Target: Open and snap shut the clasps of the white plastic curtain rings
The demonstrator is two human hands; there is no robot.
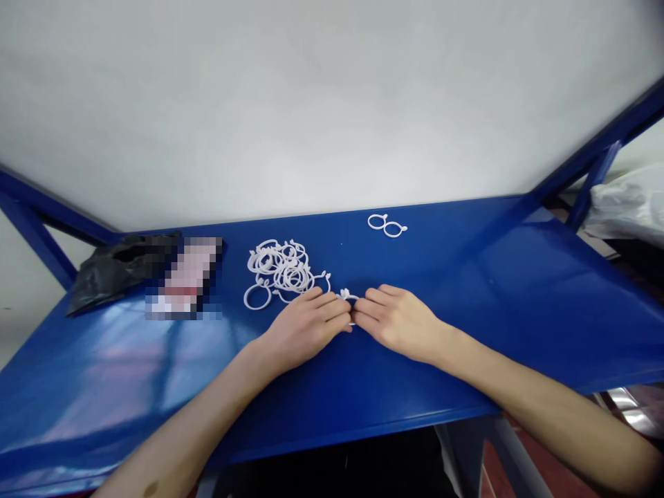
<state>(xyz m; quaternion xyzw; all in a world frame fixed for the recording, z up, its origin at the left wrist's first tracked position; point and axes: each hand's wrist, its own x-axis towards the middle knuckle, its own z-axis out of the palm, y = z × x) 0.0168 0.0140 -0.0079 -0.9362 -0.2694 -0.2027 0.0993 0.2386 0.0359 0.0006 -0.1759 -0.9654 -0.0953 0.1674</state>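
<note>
Both hands meet over the blue table, a little right of a heap of white plastic rings [283, 266] with small tabs. My left hand [311, 321] has its fingers closed on the left side of a white ring [344, 295]. From the right, my right hand [394, 318] pinches the same ring. Only its upper edge with the tabs and a bit of its lower edge show between the fingertips; the rest is hidden. One loose ring [257, 297] lies at the heap's near left edge, and others lie partly behind my left hand.
Two white rings [386, 225] lie side by side near the back wall. On the left of the blue table [519, 290] are a black plastic bag [122, 266] and a blurred-out pale packet [191, 273]. Blue frame bars [31, 228] rise at both ends.
</note>
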